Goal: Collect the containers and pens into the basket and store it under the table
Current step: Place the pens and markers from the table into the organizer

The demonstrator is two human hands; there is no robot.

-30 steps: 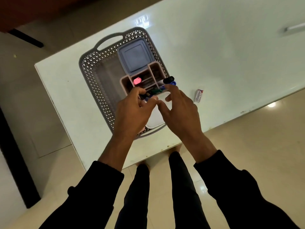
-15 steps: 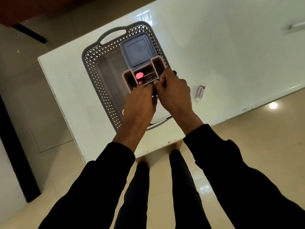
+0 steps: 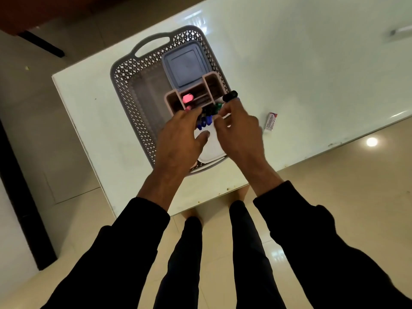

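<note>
We hold a small bundle of pens [image 3: 206, 115] between both hands: the right hand [image 3: 238, 132] curls its fingers round the far ends, with one black-capped marker [image 3: 230, 96] sticking out beyond its knuckles, while the left hand [image 3: 180, 139] pinches the blue-capped ends with its fingertips, thumb stretched loose below. Two hands on one bundle looks to us like a way of keeping the pens together and lined up so they drop in as a group — probably into the pink organizer [image 3: 191, 94] just beyond our fingers.

Everything gathers in the grey basket [image 3: 131, 90], a perforated tray with a cut-out handle at its far end. The pens hover over its near half, above a white lid or container [image 3: 211, 146]. The organizer sits mid-basket with a bright pink cap showing in one compartment, and a grey-blue lidded container [image 3: 185, 63] lies at the far end. The basket itself rests on the white table [image 3: 312, 63] near our corner; a small packet [image 3: 271, 121] lies on the table to the basket's right — not yet collected.
</note>
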